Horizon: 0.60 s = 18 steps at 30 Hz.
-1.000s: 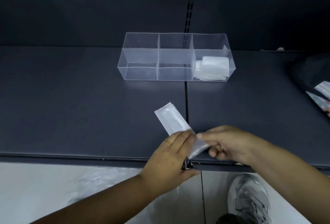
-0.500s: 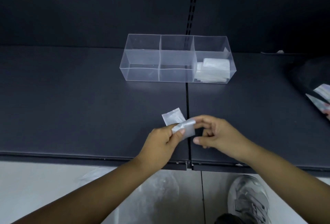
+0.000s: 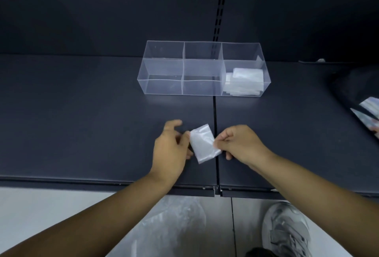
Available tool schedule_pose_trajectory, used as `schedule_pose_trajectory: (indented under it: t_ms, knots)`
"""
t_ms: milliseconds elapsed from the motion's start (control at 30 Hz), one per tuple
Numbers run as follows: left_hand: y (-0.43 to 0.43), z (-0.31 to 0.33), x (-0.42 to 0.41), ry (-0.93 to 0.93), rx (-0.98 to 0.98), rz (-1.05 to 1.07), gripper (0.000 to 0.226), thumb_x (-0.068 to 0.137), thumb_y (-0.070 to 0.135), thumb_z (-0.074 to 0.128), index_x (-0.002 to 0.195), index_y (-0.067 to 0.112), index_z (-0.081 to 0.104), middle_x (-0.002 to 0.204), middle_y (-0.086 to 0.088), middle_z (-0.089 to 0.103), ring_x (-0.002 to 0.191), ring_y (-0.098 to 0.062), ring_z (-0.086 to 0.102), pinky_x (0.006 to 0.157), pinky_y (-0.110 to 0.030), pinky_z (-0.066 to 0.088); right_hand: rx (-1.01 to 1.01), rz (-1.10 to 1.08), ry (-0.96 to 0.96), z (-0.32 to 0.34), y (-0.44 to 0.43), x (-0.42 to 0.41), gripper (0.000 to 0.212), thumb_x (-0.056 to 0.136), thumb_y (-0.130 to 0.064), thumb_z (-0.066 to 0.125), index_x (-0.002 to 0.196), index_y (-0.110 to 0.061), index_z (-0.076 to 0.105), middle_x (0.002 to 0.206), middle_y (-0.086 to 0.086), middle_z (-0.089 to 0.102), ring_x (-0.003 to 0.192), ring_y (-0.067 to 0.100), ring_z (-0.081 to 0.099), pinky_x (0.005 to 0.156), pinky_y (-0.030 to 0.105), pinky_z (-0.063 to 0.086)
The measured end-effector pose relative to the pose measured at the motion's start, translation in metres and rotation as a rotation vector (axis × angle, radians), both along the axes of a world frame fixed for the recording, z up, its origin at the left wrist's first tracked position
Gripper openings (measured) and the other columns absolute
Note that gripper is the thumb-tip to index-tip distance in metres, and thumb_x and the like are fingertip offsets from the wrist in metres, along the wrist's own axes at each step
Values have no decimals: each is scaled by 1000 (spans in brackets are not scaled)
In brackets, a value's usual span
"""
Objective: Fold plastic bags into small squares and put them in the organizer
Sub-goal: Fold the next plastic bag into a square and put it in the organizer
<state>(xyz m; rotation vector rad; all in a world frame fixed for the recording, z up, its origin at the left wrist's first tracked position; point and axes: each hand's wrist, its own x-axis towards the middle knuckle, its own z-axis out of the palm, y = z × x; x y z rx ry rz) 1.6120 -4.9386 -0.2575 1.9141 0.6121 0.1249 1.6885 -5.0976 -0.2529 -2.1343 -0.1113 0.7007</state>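
Plastic bag (image 3: 204, 144), folded down to a small translucent rectangle, sits between a person's two hands near the front edge of a dark shelf (image 3: 82, 123), as seen from the head camera. Its long axis runs from about 11 o'clock to 5 o'clock. Whether it lies flat on the shelf or is lifted just off it cannot be told.

The left hand (image 3: 171, 150) meets the plastic bag at its 9 o'clock edge. Thumb and curled fingers appear to pinch that side, while the blurred forefinger is raised clear. The right hand (image 3: 239, 144) nips the 3 o'clock edge between thumb and forefinger, its other fingers curled under.

The clear three-compartment organizer (image 3: 162, 86) stands at 12 o'clock from the hands, well apart and farther back on the shelf. Of its compartments, the right one, at about 1 o'clock, holds a stack of folded bags (image 3: 244, 81). The right hand is the nearer of the two to that compartment, so the drop would likely fall to it, with a reach toward 1 o'clock. The rectangle looks nearly square, perhaps one fold short.

A slotted upright (image 3: 220, 10) rises behind the organizer. Below the shelf, loose plastic (image 3: 174, 222) lies on the floor beside a grey shoe (image 3: 287, 230).
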Motion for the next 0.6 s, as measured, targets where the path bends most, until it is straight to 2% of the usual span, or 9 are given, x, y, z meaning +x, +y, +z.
schedule_pose_trajectory:
  t_ms: [100,167,200,233,267,333,400,467,600]
  knots:
    - [2,-3,-8,-273,615,-267,23,90,14,60,112,13,61,96,1,57,86,-14,56,77,-23,39,-37,5,1,0,3,3,18,78,-8,69,62,-16,68,52,1,66,37,6,54,52,21,44]
    - [-3,-13,-10,-266,823,-516,37,93,25,47,126,13,60,126,-8,58,120,-27,53,103,-31,31,-72,20,-9,1,6,4,21,77,-6,67,59,-17,67,52,3,65,37,6,54,52,21,45]
    - [-5,-17,-11,-166,862,-617,47,97,32,38,140,15,47,145,-7,45,139,-25,35,115,-36,19,-88,26,-9,3,7,4,20,76,-6,66,60,-17,68,51,3,65,37,5,54,52,21,45]
    - [-5,-21,-11,-63,895,-676,54,100,39,28,150,18,25,157,-1,25,147,-18,10,119,-39,3,-98,32,-7,4,7,5,19,77,-6,65,62,-18,68,51,2,64,37,4,54,52,20,45]
    - [-2,-26,-10,22,924,-706,58,100,46,16,151,22,2,161,5,6,146,-12,-9,118,-40,-10,-102,36,-10,6,7,4,17,78,-7,65,65,-18,68,51,-1,64,38,4,55,52,20,44]
    - [3,-33,-10,89,959,-714,63,93,58,-1,144,26,-21,159,10,-15,143,-9,-24,115,-41,-21,-114,43,-79,7,5,-1,14,81,-12,64,70,-21,67,57,-7,64,46,4,57,53,21,44]
    - [3,-33,-9,114,961,-720,71,87,66,-7,143,27,-26,156,11,-21,142,-9,-26,113,-41,-24,-190,77,-256,5,3,-14,8,83,-25,66,76,-25,62,71,-12,60,62,6,57,57,22,42]
    - [3,-32,-9,115,950,-723,74,85,69,-7,141,27,-29,155,10,-24,142,-9,-28,113,-41,-24,-280,125,-394,1,2,-29,15,83,-37,68,85,-26,58,84,-13,50,74,8,52,59,23,37]
    - [0,-31,-9,172,942,-702,78,83,71,-8,141,24,-32,152,8,-32,139,-9,-34,113,-42,-24,-302,134,-462,-5,2,-39,14,85,-31,68,84,-21,59,92,-8,45,79,12,51,62,21,35]
